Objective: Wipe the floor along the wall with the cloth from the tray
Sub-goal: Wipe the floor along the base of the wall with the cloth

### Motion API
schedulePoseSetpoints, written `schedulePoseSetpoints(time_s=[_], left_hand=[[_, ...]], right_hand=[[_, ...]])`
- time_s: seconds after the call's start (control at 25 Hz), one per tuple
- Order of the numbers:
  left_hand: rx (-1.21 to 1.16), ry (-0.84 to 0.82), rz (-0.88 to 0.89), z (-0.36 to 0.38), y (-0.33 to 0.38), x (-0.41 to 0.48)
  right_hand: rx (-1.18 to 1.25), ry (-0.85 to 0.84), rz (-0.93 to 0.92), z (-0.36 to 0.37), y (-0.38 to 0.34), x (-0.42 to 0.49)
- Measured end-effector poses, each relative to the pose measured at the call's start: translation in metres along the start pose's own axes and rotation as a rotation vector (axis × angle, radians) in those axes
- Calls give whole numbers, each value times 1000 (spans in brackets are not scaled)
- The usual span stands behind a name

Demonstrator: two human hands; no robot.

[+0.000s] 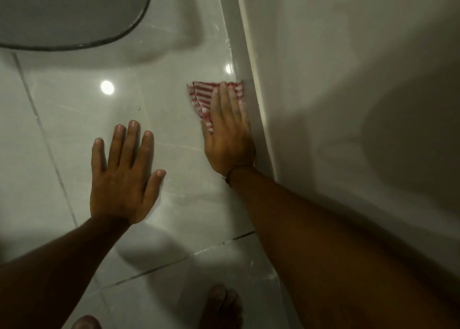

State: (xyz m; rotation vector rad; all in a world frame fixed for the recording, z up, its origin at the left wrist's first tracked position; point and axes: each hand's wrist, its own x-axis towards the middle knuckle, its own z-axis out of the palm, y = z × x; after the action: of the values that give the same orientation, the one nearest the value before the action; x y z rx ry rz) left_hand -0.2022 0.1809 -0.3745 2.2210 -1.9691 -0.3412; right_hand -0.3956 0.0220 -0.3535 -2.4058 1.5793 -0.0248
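Observation:
A red-and-white striped cloth [202,96] lies flat on the glossy pale tiled floor [74,119], right against the foot of the white wall [336,67]. My right hand [227,132] presses down on the cloth with flat fingers, its outer edge touching the skirting [250,62]; only the cloth's far and left parts show beyond the fingers. My left hand [124,174] rests palm-down on the bare floor to the left, fingers spread, holding nothing.
A grey round-edged mat or lid [64,12] lies at the top left. Dark grout lines [44,139] cross the tiles. My bare toes [219,303] show at the bottom edge. A thin band circles my right wrist [230,175].

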Motion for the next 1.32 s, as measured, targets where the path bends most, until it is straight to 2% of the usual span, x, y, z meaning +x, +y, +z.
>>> schedulePoseSetpoints(time_s=[0.64, 1.0, 1.32], left_hand=[[8, -2, -6, -2, 0, 0], [-6, -24, -19, -5, 1, 1], [-5, -14, -19, -4, 3, 0]], right_hand=[[31, -40, 87, 14, 23, -187], [-65, -86, 89, 20, 41, -317], [-71, -168, 94, 18, 41, -316]])
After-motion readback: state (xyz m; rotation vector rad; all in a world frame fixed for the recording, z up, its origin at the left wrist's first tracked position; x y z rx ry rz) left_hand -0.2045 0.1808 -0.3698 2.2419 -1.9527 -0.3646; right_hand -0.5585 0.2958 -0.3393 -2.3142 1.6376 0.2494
